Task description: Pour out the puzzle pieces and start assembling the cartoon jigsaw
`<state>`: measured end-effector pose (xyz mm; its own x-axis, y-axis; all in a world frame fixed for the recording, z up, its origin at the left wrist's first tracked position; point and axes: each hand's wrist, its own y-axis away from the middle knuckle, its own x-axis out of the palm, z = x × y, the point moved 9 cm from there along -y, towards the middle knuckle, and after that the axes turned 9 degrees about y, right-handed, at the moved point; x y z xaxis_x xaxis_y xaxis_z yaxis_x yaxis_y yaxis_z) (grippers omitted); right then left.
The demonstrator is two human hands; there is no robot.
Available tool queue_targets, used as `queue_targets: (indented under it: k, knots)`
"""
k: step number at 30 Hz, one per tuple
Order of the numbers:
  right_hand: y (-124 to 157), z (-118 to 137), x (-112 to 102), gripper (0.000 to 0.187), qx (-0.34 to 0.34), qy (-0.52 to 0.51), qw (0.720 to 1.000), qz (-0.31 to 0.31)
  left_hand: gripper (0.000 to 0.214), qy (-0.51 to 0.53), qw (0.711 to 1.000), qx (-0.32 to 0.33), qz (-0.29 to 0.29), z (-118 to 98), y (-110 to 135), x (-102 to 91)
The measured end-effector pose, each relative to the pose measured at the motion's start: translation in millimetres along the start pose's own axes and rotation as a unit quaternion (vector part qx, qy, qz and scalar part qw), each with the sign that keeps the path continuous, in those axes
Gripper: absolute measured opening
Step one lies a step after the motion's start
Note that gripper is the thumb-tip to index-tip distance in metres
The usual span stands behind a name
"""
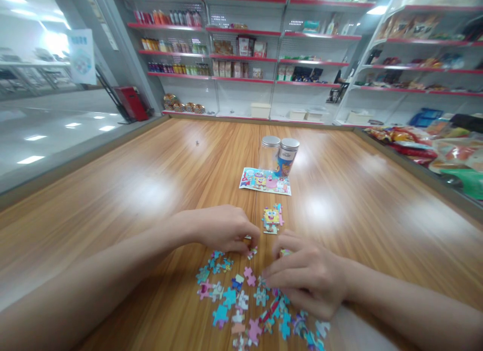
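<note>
My left hand (226, 227) is closed, thumb and fingers pinching a small puzzle piece (252, 252) just above the table. My right hand (307, 270) curls over the loose pieces; a light puzzle piece (286, 252) shows between its bent fingers, and its fingertips reach down to the pile. Loose puzzle pieces (229, 296) in blue, pink and white lie scattered below and between both hands. Beyond the hands rests a small joined section (271, 217) with a yellow cartoon face. Some pieces are hidden beneath my right hand.
A printed picture sheet (265, 182) lies farther back on the wooden table (181, 174). Behind it stand a clear jar (269, 154) and a printed jar (287, 158), both with metal lids. Bagged goods (411, 149) sit past the right edge; stocked shelves (245, 59) line the back.
</note>
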<state>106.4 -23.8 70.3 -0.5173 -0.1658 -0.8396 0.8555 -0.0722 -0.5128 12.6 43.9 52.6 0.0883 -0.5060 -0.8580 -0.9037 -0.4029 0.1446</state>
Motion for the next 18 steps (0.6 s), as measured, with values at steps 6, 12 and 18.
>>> queue_targets:
  k: [6,12,18]
  knots:
    - [8,-23,-11,0.024,0.087,0.050,0.994,-0.039,0.026,-0.068,0.991,-0.066,-0.090,17,2,-16.8]
    - [9,-14,-2,0.031,0.031,0.006,0.999,-0.003,0.041,-0.054,0.986,-0.155,-0.039,45,7,-10.8]
    - [8,-14,-22,0.023,0.058,0.067,0.992,-0.094,0.037,-0.001,0.985,-0.168,0.032,46,12,-3.1]
